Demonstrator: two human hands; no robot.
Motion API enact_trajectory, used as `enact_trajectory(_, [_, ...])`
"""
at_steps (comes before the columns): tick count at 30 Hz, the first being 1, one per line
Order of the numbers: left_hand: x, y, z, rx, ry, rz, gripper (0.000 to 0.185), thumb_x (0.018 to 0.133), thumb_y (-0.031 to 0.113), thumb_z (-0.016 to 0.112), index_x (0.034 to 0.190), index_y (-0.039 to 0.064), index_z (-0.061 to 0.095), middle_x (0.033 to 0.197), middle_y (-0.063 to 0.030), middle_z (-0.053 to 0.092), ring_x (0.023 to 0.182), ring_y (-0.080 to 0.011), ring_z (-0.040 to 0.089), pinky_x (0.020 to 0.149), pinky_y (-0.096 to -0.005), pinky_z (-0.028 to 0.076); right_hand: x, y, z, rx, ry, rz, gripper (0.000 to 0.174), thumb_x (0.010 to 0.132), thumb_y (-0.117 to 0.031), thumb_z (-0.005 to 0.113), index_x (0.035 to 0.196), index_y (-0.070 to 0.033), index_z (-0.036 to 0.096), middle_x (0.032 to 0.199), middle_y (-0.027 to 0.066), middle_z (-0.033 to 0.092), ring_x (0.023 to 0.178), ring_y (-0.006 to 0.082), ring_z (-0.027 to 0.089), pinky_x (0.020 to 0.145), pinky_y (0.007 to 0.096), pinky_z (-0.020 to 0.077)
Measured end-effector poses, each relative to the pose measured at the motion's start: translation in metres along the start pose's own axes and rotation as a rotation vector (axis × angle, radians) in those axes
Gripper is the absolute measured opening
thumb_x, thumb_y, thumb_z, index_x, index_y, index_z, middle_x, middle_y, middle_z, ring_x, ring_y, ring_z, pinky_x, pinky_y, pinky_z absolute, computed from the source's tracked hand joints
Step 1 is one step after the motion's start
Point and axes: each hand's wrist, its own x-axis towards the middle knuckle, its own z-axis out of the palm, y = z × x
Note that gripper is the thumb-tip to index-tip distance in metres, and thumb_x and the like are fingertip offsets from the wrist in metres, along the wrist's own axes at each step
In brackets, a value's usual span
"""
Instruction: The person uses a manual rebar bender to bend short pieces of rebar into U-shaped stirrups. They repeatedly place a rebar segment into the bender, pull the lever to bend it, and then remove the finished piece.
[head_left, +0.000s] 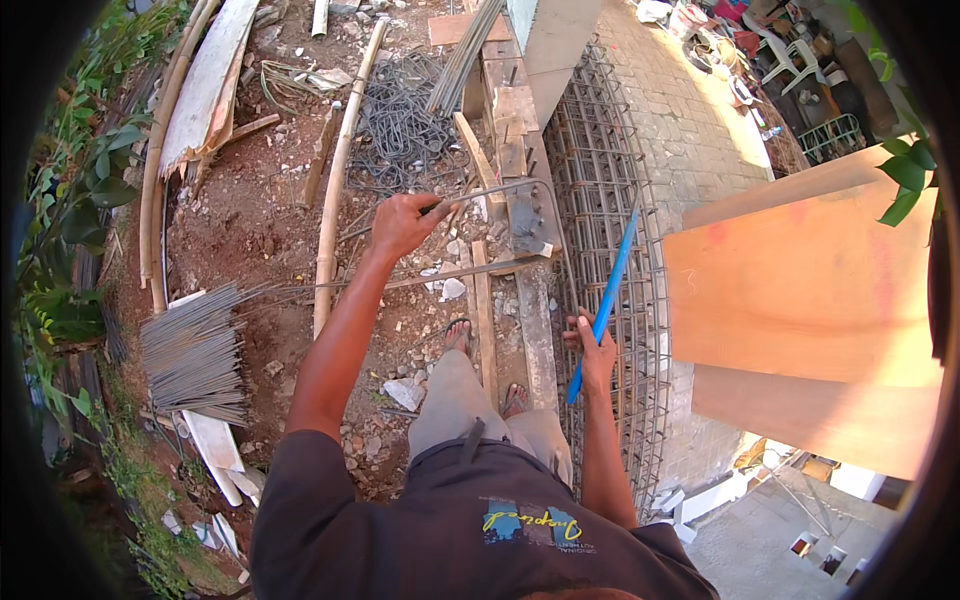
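My left hand (405, 225) grips one end of a thin steel rebar rod (495, 189). This rod crosses a dark metal plate with upright pins (534, 219), fixed on a timber beam (516, 112), then bends sharply and runs back towards me. In my right hand (596, 352) is a long blue bar (617, 274), slanting up to the right. The rod's other leg reaches the fingers of that hand; whether they also hold it I cannot tell. Beneath the bar and hand lies a long rebar cage (600, 150).
Bent steel stirrups (401, 112) lie tangled beyond my left hand, near a bamboo pole (349, 150). Many straight rods (195, 356) are stacked at left. Rubble and a loose plank (484, 330) surround my sandalled feet. Large plywood sheets (795, 285) stand to the right.
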Motion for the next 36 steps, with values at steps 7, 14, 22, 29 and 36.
enact_trajectory(7, [0.059,-0.087,0.1,0.019,-0.223,-0.091,0.058,0.089,0.069,0.075,0.101,0.013,0.085,0.081,-0.0194,0.076,0.082,-0.0396,0.075,0.078,-0.0513,0.057,0.047,0.092,0.037,-0.029,0.157,0.111,0.05,0.098,-0.022,0.076,0.139,0.005,0.067,0.113,0.0148,0.077,0.093,0.0204,0.076,0.079,0.0332,0.0609])
enact_trajectory(14, [0.107,-0.13,0.135,0.016,-0.332,-0.008,0.065,0.088,0.075,0.072,0.097,0.011,0.085,0.077,-0.0231,0.072,0.08,-0.0418,0.072,0.077,-0.0524,0.055,0.076,0.114,0.033,-0.37,0.203,-0.077,0.04,0.099,-0.017,0.075,0.134,0.001,0.072,0.118,0.012,0.077,0.089,0.0154,0.074,0.076,0.0297,0.0571])
enact_trajectory(22, [0.126,-0.135,0.13,0.016,-0.531,-0.134,0.073,0.083,0.076,0.076,0.101,0.006,0.085,0.084,-0.0222,0.077,0.085,-0.0404,0.075,0.084,-0.0505,0.058,0.042,0.044,-0.046,-0.688,0.138,0.198,0.041,0.096,-0.042,0.079,0.1,-0.002,0.074,0.083,0.0066,0.069,0.073,0.019,0.059,0.069,0.0409,0.0478])
enact_trajectory(29, [0.124,-0.125,0.13,0.036,-0.533,-0.192,0.071,0.082,0.077,0.077,0.103,0.009,0.086,0.091,-0.0225,0.078,0.091,-0.04,0.075,0.086,-0.0505,0.058,0.109,-0.009,-0.115,-1.115,-0.06,0.154,0.062,0.093,-0.067,0.073,0.084,-0.006,0.071,0.069,0.0099,0.061,0.066,0.0244,0.057,0.067,0.0441,0.0455])
enact_trajectory(36, [0.125,-0.116,0.129,0.051,-0.482,-0.243,0.068,0.08,0.071,0.085,0.082,0.003,0.083,0.071,-0.0098,0.073,0.073,-0.0224,0.071,0.071,-0.041,0.055,0.186,-0.042,-0.141,-1.302,-0.227,-0.068,0.059,0.09,-0.065,0.078,0.083,-0.007,0.077,0.067,0.0108,0.066,0.065,0.0285,0.063,0.067,0.045,0.0483])
